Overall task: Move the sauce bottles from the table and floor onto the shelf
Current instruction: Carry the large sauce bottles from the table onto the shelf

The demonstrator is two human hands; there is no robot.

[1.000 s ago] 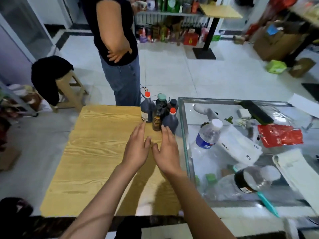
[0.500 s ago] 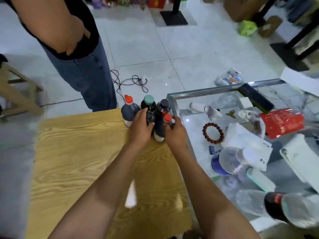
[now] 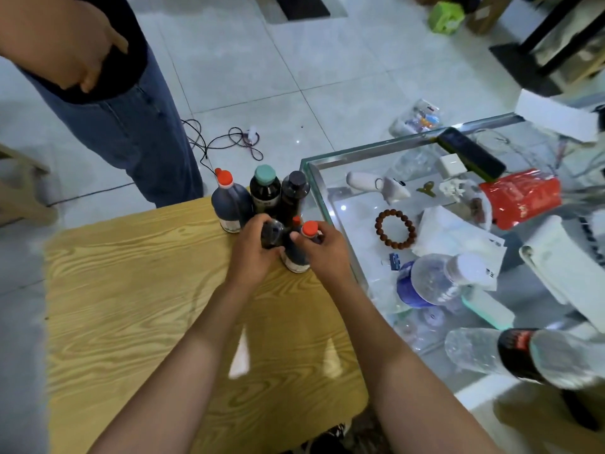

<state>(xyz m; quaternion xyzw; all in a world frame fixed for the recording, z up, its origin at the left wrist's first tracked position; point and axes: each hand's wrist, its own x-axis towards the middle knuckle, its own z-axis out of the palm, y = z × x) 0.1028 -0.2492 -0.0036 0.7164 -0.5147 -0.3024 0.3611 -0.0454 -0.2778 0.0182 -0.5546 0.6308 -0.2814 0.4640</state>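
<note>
Gripping a black-capped bottle [image 3: 272, 233], left hand [image 3: 252, 253] fingers curl around it; right hand [image 3: 322, 253] fingers clasp adjacent red-capped bottle [image 3: 302, 245].

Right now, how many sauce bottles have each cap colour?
Red caps: 3
Green cap: 1
Black caps: 2
Total: 6 sauce bottles

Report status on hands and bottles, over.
Left hand grips a dark bottle; right hand grips the red-capped bottle. Three more bottles stand behind on the wooden table. Bystander beyond the table.
</note>
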